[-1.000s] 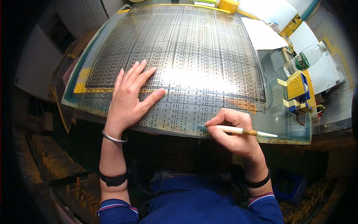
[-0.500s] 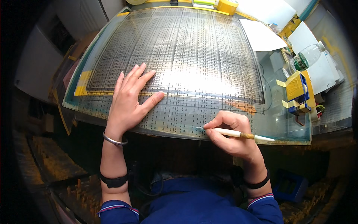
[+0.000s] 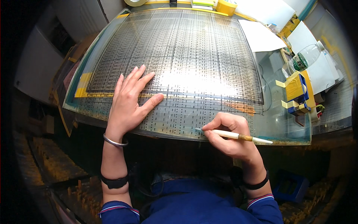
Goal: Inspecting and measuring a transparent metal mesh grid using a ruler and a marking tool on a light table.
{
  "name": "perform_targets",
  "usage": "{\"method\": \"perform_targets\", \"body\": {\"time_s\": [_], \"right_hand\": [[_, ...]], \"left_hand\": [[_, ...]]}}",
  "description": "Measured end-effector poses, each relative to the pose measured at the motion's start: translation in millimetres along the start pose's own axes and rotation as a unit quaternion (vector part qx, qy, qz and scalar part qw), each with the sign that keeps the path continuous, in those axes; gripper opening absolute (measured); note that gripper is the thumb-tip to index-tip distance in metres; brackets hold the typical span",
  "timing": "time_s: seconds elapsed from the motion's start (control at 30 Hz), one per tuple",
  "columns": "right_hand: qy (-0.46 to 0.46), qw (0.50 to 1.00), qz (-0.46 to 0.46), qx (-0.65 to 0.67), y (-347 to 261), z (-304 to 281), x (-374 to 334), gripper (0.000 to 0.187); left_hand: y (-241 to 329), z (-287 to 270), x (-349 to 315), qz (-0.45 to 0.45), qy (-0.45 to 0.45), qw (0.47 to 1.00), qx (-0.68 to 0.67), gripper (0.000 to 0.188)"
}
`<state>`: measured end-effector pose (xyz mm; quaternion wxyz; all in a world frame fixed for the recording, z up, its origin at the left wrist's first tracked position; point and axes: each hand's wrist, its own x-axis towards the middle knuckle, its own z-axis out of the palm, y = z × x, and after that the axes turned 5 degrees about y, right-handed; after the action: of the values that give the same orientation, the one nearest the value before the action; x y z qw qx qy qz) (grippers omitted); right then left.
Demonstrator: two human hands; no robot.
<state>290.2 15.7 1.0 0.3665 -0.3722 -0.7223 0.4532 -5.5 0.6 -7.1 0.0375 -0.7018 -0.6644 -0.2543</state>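
Observation:
A large transparent film sheet (image 3: 186, 41) with dense rows of dark dots and lines lies on a glass-topped table (image 3: 283, 128). My left hand (image 3: 130, 99) rests flat on its near left part, fingers spread and thumb out to the side. At the near edge, my right hand (image 3: 233, 138) pinches a slim white pen-shaped tool (image 3: 227, 134), with a brown band around its middle. Its fine pale tip points left at the dots, close to the surface; whether it touches I cannot tell. The tool's tapered rear end sticks out to the right.
On the right stand a yellow-and-blue tape dispenser (image 3: 297, 93) and a clear plastic bottle (image 3: 304, 59) lying on its side. White paper (image 3: 261, 35) lies at the far right. Yellow tape rolls (image 3: 226, 6) sit at the back edge. Racks of small pieces (image 3: 56, 158) are below left.
My right hand and the tool have shifted very slightly left and down. My left hand stays on the sheet, and the view has tilted a touch.

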Motion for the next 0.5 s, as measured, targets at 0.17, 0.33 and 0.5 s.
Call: {"method": "perform_targets", "body": {"time_s": [0.17, 0.33, 0.5], "right_hand": [[0.029, 1.000, 0.011, 0.000, -3.7, 3.9, 1.4, 0.010], [-0.012, 1.000, -0.012, 0.015, -0.9, -1.4, 1.2, 0.010], [0.000, 0.999, 0.039, 0.011, -7.0, 0.9, -0.5, 0.010]], "left_hand": [[0.9, 1.2, 0.6, -0.003, -0.003, 1.000, 0.002, 0.067], [0.8, -0.1, -0.1, 0.000, 0.001, 1.000, -0.003, 0.067], [-0.4, 1.1, 0.0, 0.004, 0.008, 1.000, -0.012, 0.068]]}}
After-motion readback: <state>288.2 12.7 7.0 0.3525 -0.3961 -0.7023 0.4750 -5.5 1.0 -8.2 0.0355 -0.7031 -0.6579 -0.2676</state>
